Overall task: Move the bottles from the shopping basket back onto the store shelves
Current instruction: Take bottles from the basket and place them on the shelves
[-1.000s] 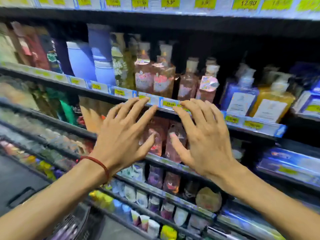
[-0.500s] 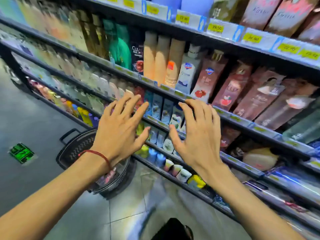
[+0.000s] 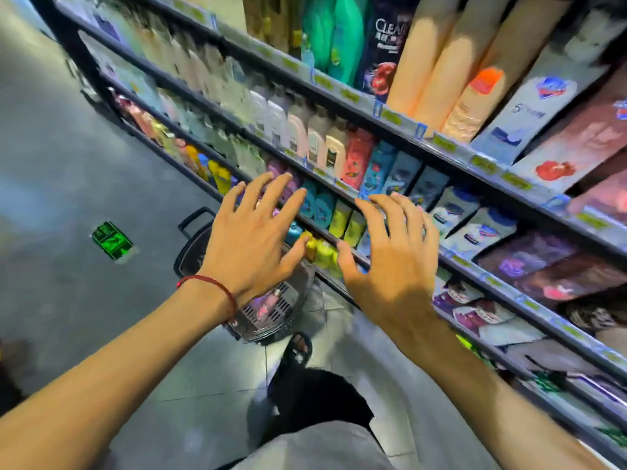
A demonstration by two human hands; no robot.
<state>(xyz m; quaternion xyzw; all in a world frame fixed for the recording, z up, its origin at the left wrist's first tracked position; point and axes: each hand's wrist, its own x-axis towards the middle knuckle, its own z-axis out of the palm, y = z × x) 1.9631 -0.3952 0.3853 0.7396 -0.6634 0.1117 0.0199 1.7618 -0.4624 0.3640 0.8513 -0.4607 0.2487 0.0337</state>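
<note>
- Shelves (image 3: 441, 143): run from 10 o'clock to 4 o'clock across the view, stocked full. Yellow price tags on the rails are too blurred to read.
- Shopping basket (image 3: 278, 317): on the floor against the bottom shelf, directly under the left wrist.
- Left hand (image 3: 251, 245) and right hand (image 3: 390, 266): both spread flat with straight fingers, palms down, holding nothing.
- Key relation: the basket lies at 6 o'clock from the left hand and at 8 o'clock from the right, so the left is nearer. Judgement: a downward reach comes next.
- Pink bottle (image 3: 268, 301): in the basket and partly hidden by the wrist, so its long axis cannot be told.
- Writing: a dark bottle (image 3: 385, 52) at 12 o'clock reads "CLEA", the rest covered. Other labels are unreadable.
</note>
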